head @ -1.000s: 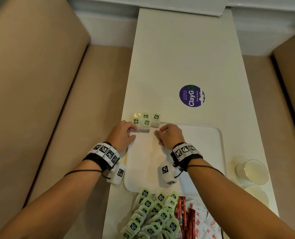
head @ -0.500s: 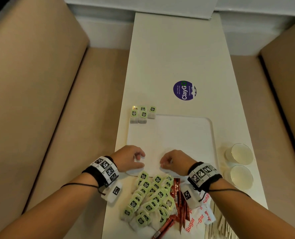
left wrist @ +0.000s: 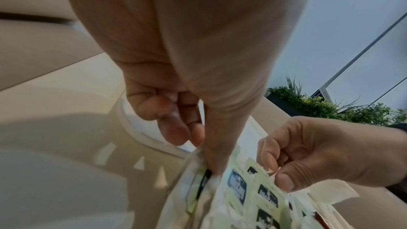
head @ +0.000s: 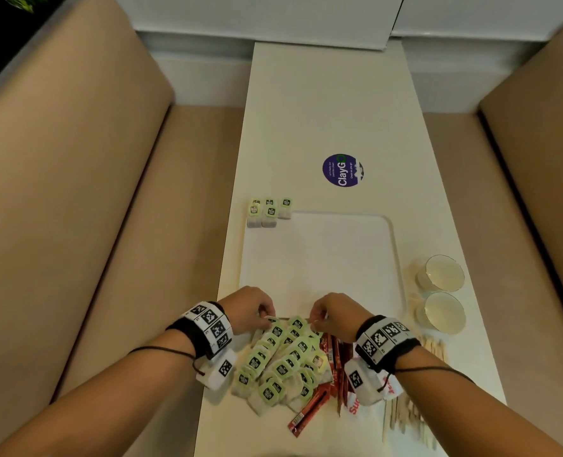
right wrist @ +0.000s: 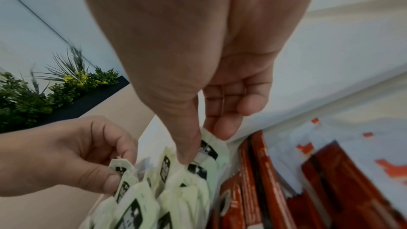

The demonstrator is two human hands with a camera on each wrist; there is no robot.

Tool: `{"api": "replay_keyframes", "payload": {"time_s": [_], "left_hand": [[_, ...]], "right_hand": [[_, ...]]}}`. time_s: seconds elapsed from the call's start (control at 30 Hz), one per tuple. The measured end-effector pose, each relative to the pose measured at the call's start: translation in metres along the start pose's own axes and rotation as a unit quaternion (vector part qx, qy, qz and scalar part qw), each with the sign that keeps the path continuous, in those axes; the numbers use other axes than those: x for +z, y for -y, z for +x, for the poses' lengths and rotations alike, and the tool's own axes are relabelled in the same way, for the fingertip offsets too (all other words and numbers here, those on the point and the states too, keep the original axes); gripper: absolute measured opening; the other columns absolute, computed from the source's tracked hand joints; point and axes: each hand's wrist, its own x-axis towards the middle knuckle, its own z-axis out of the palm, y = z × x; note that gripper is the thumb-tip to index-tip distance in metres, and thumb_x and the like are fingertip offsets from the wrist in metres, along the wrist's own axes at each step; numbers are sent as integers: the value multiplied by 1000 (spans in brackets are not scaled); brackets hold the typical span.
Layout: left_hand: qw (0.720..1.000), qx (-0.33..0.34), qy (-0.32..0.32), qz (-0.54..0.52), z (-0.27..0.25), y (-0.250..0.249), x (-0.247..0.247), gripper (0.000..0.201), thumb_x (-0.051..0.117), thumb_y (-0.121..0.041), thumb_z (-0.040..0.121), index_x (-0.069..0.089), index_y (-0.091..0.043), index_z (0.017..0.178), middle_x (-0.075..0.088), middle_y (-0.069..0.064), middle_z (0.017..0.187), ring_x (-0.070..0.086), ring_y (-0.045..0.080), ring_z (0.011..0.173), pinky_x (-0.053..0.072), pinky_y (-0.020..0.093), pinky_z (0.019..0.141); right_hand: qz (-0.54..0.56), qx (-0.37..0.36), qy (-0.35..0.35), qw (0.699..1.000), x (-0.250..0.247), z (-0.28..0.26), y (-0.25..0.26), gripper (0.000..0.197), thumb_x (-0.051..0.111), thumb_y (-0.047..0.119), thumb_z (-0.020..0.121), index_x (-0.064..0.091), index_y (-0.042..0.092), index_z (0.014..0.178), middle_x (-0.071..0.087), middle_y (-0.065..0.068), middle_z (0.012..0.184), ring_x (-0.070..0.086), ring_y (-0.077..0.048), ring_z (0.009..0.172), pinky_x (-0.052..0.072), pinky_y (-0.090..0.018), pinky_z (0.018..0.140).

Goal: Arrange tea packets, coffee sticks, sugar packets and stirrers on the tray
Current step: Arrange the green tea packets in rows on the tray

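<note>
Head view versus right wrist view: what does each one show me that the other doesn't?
Only the head view shows the white tray, five tea packets at its far left corner, two cups and the stirrers. Only the right wrist view shows the right hand's thumb pressed on a tea packet tag, and a planter. Both show the left hand and right hand pinching packets from the tea pile, beside red coffee sticks.

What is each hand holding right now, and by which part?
Left hand pinches a tea packet by its top edge; right hand pinches another tea packet likewise.
</note>
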Motion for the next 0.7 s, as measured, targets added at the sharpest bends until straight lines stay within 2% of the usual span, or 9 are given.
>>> {"api": "replay_keyframes", "payload": {"time_s": [0.1,0.3,0.47,0.63,0.7], "left_hand": [[1000,1,-3,0,-4,-3,-1,14,79,-29,85,76,-20,94,61,-15,73,54,-1,66,37,11,59],[999,-18,-26,-11,-8,-7,-1,11,80,-29,84,77,-21,91,60,-13,70,52,1,63,38,16,60],[998,-14,-45,-45,-9,-9,-7,5,81,-29,82,79,-25,84,60,-7,67,49,6,61,40,23,60],[991,7,-58,-121,-11,-13,-22,5,77,-27,87,80,-24,86,57,-4,67,45,9,61,38,27,62],[986,7,-57,-154,-13,-17,-28,7,73,-23,90,81,-23,90,63,-5,66,46,9,60,39,26,61]], "right_hand": [[-5,-7,-9,1000,3,-5,1,9,70,27,93,75,21,96,72,8,97,64,-9,87,47,-19,74],[34,-34,-40,998,5,-17,-2,8,63,25,96,70,22,100,68,11,96,64,-8,89,53,-24,82],[79,-51,-83,992,1,-27,-3,7,59,25,99,66,26,98,67,15,91,61,1,84,49,-19,76],[111,-61,-102,987,-13,-33,7,13,55,26,102,65,32,97,69,13,92,65,-3,85,53,-24,76],[131,-76,-112,982,-19,-35,15,15,53,25,103,65,32,98,71,12,91,66,-2,82,54,-24,77]]}}
